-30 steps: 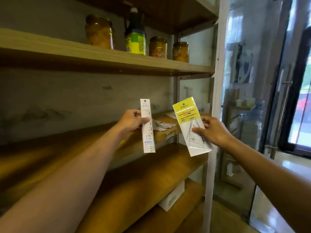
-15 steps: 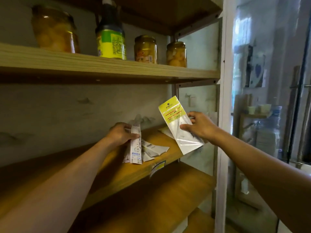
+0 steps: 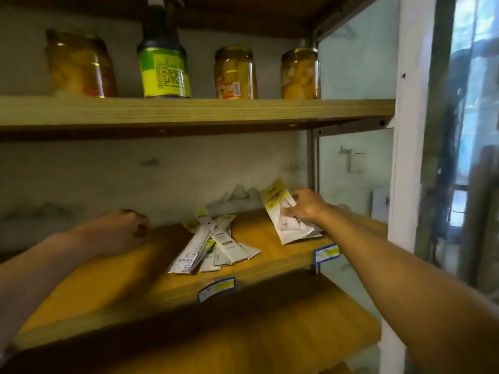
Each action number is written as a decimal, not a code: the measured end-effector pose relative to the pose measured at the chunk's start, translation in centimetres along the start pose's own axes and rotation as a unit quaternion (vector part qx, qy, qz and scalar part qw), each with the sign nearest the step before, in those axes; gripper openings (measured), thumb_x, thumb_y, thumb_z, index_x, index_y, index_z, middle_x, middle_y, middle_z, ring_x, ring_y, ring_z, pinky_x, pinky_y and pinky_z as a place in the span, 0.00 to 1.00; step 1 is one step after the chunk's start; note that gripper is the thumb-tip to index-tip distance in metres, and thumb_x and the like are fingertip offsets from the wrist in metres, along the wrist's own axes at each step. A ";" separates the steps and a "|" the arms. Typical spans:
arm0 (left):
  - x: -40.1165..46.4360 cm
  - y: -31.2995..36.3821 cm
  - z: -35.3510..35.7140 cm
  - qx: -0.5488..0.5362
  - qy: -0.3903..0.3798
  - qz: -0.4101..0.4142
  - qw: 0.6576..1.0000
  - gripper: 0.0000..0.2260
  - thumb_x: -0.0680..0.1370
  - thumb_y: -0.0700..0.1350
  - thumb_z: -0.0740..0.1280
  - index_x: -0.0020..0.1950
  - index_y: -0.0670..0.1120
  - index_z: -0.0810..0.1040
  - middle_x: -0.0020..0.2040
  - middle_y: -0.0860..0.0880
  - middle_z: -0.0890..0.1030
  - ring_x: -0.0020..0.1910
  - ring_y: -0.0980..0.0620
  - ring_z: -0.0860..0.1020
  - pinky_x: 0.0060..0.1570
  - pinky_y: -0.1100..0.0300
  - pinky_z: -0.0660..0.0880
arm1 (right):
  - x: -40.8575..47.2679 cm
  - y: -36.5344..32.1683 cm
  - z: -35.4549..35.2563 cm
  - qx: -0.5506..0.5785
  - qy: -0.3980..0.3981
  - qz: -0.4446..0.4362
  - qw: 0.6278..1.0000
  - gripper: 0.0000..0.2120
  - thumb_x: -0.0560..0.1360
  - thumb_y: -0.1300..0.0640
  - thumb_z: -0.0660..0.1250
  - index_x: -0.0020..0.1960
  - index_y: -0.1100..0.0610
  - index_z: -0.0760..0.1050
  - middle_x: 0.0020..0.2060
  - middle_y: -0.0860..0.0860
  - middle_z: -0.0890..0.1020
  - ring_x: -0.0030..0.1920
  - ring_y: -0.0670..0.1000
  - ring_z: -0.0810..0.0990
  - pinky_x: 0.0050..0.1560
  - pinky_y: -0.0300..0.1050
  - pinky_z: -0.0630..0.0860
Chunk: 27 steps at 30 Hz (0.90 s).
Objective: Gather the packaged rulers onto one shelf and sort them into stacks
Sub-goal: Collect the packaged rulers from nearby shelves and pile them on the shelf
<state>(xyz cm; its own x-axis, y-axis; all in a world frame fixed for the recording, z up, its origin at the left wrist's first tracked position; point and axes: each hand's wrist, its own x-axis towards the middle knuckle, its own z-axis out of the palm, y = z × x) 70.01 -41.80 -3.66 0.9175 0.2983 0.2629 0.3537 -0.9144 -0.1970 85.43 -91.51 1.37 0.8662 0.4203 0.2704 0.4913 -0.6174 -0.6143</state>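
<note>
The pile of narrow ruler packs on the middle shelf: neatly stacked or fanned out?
Fanned out. The narrow ruler packs overlap at differing angles, ends splayed across the middle shelf.

Small shop — price-tagged shelf (image 3: 243, 268), jars (image 3: 234, 72)

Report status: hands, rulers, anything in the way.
Left hand curled, empty, beside the ruler pile. Right hand holds yellow-topped packet at shelf. Nothing in the way.
</note>
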 end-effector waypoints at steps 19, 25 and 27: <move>-23.3 5.4 -14.8 0.009 0.011 -0.079 0.997 0.09 0.77 0.56 0.64 0.57 0.63 0.77 0.58 0.59 0.80 0.58 0.54 0.79 0.56 0.59 0.74 | -5.3 -15.7 8.9 -0.123 -0.103 -0.263 0.951 0.23 0.75 0.45 0.69 0.67 0.49 0.72 0.62 0.50 0.78 0.60 0.52 0.76 0.60 0.50 0.75; -34.5 0.2 -17.8 -0.025 0.009 -0.120 0.992 0.08 0.77 0.54 0.66 0.55 0.59 0.80 0.54 0.58 0.83 0.54 0.55 0.81 0.55 0.61 0.74 | -12.9 -27.6 14.5 -0.119 -0.173 -0.373 0.904 0.19 0.75 0.46 0.69 0.64 0.50 0.76 0.60 0.51 0.79 0.60 0.52 0.76 0.61 0.46 0.73; -38.4 -2.0 -18.4 -0.050 -0.006 -0.133 0.990 0.07 0.77 0.51 0.67 0.54 0.57 0.81 0.50 0.58 0.83 0.47 0.63 0.80 0.51 0.66 0.72 | -16.0 -31.5 16.5 -0.114 -0.185 -0.413 0.885 0.18 0.75 0.46 0.69 0.62 0.50 0.78 0.60 0.51 0.80 0.60 0.52 0.77 0.62 0.45 0.72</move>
<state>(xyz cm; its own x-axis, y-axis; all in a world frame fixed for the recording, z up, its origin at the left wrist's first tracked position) 30.72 -56.46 4.02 0.7972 0.5345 0.2809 0.5634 -0.8258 -0.0276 54.60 -67.81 4.13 0.1357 0.9532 0.2703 0.9845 -0.0992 -0.1445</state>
